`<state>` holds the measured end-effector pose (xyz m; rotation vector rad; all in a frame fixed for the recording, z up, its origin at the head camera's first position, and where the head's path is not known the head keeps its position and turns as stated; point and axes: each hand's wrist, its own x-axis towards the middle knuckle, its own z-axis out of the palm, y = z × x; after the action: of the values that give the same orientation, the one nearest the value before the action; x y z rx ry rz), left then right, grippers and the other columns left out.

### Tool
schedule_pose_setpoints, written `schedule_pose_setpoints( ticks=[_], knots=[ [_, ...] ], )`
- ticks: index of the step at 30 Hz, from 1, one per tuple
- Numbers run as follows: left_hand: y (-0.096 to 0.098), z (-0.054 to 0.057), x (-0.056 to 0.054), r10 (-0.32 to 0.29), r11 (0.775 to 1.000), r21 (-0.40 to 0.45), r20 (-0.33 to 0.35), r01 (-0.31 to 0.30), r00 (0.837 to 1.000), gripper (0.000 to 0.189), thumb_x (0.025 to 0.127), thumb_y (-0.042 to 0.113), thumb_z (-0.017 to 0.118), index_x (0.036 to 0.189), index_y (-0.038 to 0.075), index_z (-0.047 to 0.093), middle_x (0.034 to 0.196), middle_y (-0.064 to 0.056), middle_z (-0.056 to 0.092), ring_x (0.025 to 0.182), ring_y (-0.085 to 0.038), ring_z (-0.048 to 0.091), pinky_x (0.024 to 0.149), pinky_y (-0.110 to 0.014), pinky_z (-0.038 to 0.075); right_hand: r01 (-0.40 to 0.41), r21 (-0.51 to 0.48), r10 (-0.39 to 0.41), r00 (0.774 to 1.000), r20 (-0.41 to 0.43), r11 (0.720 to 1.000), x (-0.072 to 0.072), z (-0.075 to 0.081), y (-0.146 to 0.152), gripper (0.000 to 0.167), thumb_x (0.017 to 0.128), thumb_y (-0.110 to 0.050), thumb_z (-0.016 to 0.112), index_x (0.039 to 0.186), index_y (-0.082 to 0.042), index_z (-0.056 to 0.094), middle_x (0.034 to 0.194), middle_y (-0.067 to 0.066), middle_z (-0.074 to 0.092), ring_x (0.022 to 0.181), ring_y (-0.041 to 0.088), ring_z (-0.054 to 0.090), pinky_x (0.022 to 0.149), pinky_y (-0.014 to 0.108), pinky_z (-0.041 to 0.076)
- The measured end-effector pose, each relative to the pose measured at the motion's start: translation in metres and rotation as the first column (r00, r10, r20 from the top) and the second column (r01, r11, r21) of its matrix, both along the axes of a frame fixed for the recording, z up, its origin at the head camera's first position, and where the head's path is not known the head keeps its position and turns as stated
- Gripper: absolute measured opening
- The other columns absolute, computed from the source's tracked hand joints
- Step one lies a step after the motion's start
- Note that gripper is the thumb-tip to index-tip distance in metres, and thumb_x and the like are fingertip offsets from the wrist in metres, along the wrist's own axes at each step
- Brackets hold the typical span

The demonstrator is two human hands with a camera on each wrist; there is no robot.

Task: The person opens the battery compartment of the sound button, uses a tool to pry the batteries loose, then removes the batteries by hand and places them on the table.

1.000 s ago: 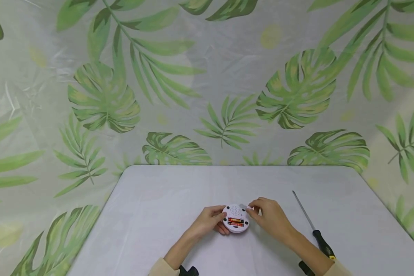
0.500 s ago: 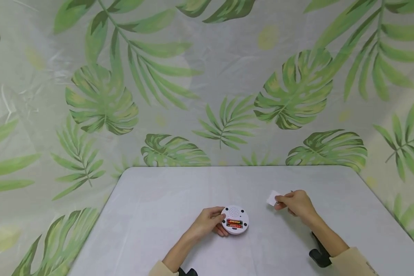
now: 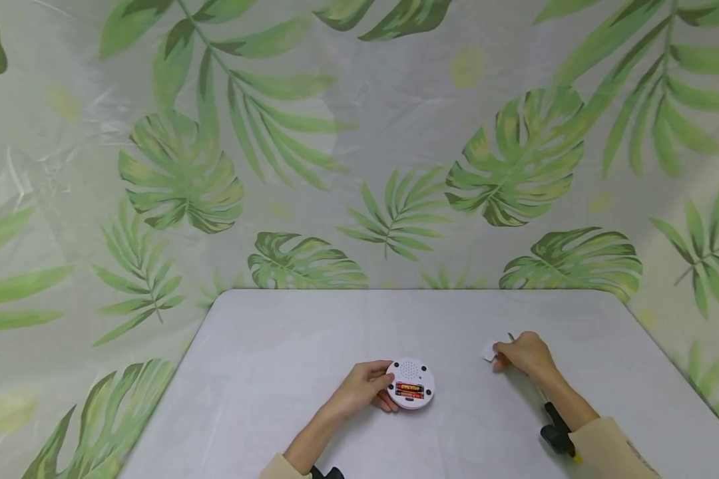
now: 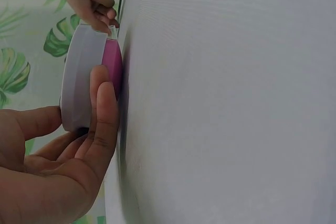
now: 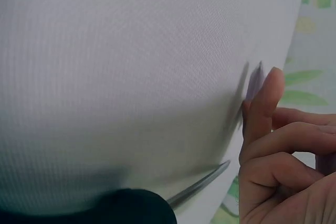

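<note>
My left hand [image 3: 359,389] grips a round white device [image 3: 410,368] by its left edge. Two red batteries [image 3: 410,390] sit in the bay on its upward face, between small black feet. In the left wrist view the device's lower part [image 4: 112,59] is pink, with the thumb on the white side and fingers beneath. Well to the right, my right hand [image 3: 527,352] pinches a small flat white piece [image 3: 488,352], partly covered by the fingers. The right wrist view has this white piece [image 5: 255,82] edge-on, low over the table.
A screwdriver [image 3: 551,411] with a black handle lies under the right forearm, which hides part of it. Its metal shaft [image 5: 202,184] shows in the right wrist view. The white table [image 3: 311,319] ends at a leaf-patterned backdrop [image 3: 395,133].
My right hand has moved right, away from the device, carrying the white piece and lowering it towards the table near the screwdriver. The left hand keeps the device in place.
</note>
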<state>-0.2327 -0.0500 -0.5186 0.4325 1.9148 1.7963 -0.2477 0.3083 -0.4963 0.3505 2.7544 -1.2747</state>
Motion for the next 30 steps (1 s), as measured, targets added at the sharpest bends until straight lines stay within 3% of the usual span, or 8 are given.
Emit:
schedule_pose_setpoints(
  ticks=[10, 14, 18, 21, 25, 28, 30],
  knots=[
    [0.001, -0.002, -0.001, 0.012, 1.000, 0.002, 0.005, -0.012, 1.000, 0.044, 0.107, 0.010, 0.054, 0.145, -0.011, 0.049, 0.103, -0.023, 0.075, 0.066, -0.020, 0.075, 0.062, -0.030, 0.068, -0.075, 0.104, 0.073, 0.997, 0.014, 0.992, 0.000, -0.001, -0.003, 0.030, 0.094, -0.017, 0.067, 0.071, 0.001, 0.075, 0.053, 0.003, 0.069, 0.058, 0.016, 0.069, 0.067, 0.025, 0.051],
    [0.001, -0.002, 0.000, 0.011, 1.000, 0.003, 0.002, -0.011, 1.000, 0.044, 0.107, 0.010, 0.054, 0.146, -0.011, 0.049, 0.102, -0.024, 0.075, 0.066, -0.020, 0.075, 0.062, -0.030, 0.068, -0.095, 0.116, 0.094, 0.995, 0.016, 0.989, 0.004, 0.001, -0.002, 0.031, 0.096, -0.019, 0.066, 0.074, 0.001, 0.075, 0.055, 0.003, 0.070, 0.062, 0.017, 0.069, 0.068, 0.026, 0.051],
    [0.002, -0.001, 0.000, 0.006, 1.000, 0.006, -0.001, -0.006, 1.000, 0.045, 0.108, 0.011, 0.053, 0.146, -0.011, 0.048, 0.103, -0.026, 0.075, 0.066, -0.019, 0.075, 0.062, -0.030, 0.068, -0.131, 0.187, 0.131, 0.991, 0.012, 0.974, 0.015, 0.013, 0.003, 0.032, 0.099, -0.024, 0.063, 0.083, 0.003, 0.071, 0.065, 0.005, 0.073, 0.070, 0.019, 0.065, 0.061, 0.028, 0.048],
    [0.002, -0.001, -0.001, -0.003, 1.000, 0.007, -0.004, 0.003, 1.000, 0.045, 0.108, 0.011, 0.053, 0.146, -0.012, 0.048, 0.103, -0.027, 0.075, 0.066, -0.016, 0.075, 0.062, -0.030, 0.068, -0.143, 0.298, 0.144, 0.989, 0.019, 0.944, 0.029, 0.025, 0.009, 0.034, 0.100, -0.027, 0.061, 0.092, 0.005, 0.067, 0.074, 0.006, 0.071, 0.069, 0.020, 0.059, 0.053, 0.029, 0.046],
    [0.002, -0.002, 0.000, -0.011, 1.000, 0.000, 0.001, 0.011, 1.000, 0.045, 0.108, 0.010, 0.052, 0.146, -0.012, 0.047, 0.102, -0.026, 0.075, 0.065, -0.014, 0.075, 0.063, -0.030, 0.068, -0.164, 0.459, 0.147, 0.986, 0.074, 0.873, 0.051, 0.033, 0.017, 0.045, 0.098, -0.033, 0.065, 0.099, 0.011, 0.059, 0.075, 0.012, 0.064, 0.063, 0.022, 0.055, 0.048, 0.030, 0.045],
    [0.002, -0.002, 0.000, 0.009, 1.000, -0.006, 0.007, -0.009, 1.000, 0.045, 0.107, 0.011, 0.053, 0.146, -0.011, 0.048, 0.102, -0.025, 0.076, 0.066, -0.018, 0.076, 0.062, -0.029, 0.068, -0.215, 0.509, 0.156, 0.975, 0.156, 0.834, 0.066, 0.033, 0.019, 0.059, 0.096, -0.035, 0.069, 0.107, 0.020, 0.051, 0.074, 0.015, 0.063, 0.063, 0.025, 0.056, 0.050, 0.031, 0.047],
    [0.002, -0.002, 0.000, 0.029, 1.000, -0.003, 0.005, -0.029, 1.000, 0.044, 0.107, 0.011, 0.054, 0.145, -0.011, 0.049, 0.102, -0.025, 0.076, 0.067, -0.023, 0.077, 0.062, -0.031, 0.068, -0.254, 0.504, 0.167, 0.963, 0.212, 0.825, 0.075, 0.031, 0.020, 0.068, 0.094, -0.036, 0.070, 0.113, 0.026, 0.046, 0.076, 0.016, 0.063, 0.066, 0.025, 0.057, 0.052, 0.031, 0.048]
  ],
)
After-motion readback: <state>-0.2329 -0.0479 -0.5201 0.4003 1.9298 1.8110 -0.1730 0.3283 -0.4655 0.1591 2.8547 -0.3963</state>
